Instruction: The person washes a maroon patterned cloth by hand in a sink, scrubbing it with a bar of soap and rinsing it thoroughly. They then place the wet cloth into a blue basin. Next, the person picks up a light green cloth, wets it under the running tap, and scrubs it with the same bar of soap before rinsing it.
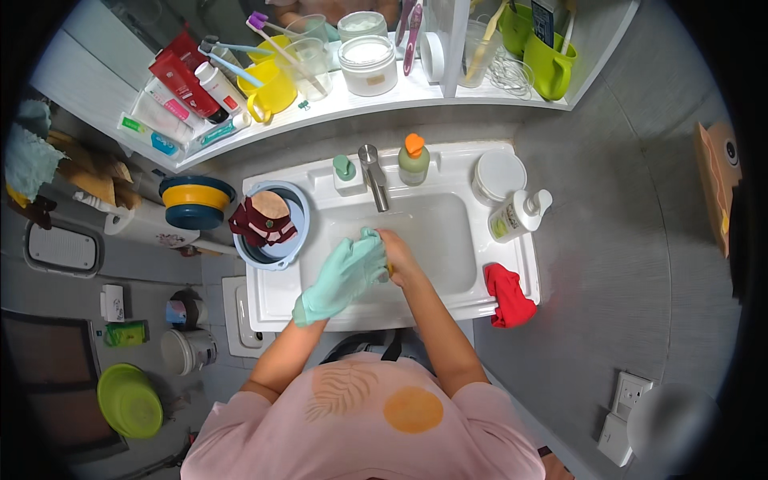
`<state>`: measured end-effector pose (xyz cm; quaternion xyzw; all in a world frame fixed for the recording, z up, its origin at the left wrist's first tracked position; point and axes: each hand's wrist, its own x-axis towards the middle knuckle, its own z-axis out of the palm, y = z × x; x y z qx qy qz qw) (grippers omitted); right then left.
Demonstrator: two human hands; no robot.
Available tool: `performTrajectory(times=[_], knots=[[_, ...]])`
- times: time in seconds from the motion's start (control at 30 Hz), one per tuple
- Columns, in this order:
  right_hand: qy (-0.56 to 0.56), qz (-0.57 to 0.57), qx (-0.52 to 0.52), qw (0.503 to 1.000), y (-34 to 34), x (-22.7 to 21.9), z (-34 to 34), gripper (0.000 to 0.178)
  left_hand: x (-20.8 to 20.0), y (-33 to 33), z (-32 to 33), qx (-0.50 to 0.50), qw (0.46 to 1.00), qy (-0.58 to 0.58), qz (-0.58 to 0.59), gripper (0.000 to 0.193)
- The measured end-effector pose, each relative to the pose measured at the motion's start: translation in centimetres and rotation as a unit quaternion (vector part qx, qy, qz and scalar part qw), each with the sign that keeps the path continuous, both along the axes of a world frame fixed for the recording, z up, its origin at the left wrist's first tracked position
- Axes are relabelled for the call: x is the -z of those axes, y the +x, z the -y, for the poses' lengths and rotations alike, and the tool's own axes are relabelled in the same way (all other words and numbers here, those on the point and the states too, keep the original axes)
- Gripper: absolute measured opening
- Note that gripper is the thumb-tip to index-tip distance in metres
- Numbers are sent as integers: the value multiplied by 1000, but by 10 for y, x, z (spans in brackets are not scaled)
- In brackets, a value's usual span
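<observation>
Wrinkly green glove (pixel 328 290) covers left hand (pixel 352 264); right hand (pixel 398 254) touches it. I can't tell either grip. Smooth white sink (pixel 452 248), grey wall (pixel 600 240).

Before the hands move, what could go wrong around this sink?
The right hand touches the mint glove; a hard tug might tear it. The red cloth hangs over the edge of the sink; a nudge could drop it. The white bottle stands near the bowl and might be knocked in.
</observation>
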<state>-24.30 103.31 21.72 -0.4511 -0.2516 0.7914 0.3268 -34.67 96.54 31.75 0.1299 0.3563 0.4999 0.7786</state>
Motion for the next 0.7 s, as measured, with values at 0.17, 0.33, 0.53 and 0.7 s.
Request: performTrajectory(times=[0.17, 0.33, 0.53, 0.7], knots=[[-241, -239, 53, 939, 24, 12, 17, 21, 36, -11, -5, -64, 991, 52, -108, 29], [28, 88, 150, 984, 57, -4, 18, 18, 54, -31, -10, -55, 994, 80, 59, 19], [602, 280, 118, 738, -14, -65, 39, 20, 34, 17, -10, -224, 970, 10, 96, 18], [320, 67, 104, 939, -23, -19, 14, 20, 28, 0, -20, -90, 993, -17, 71, 26]])
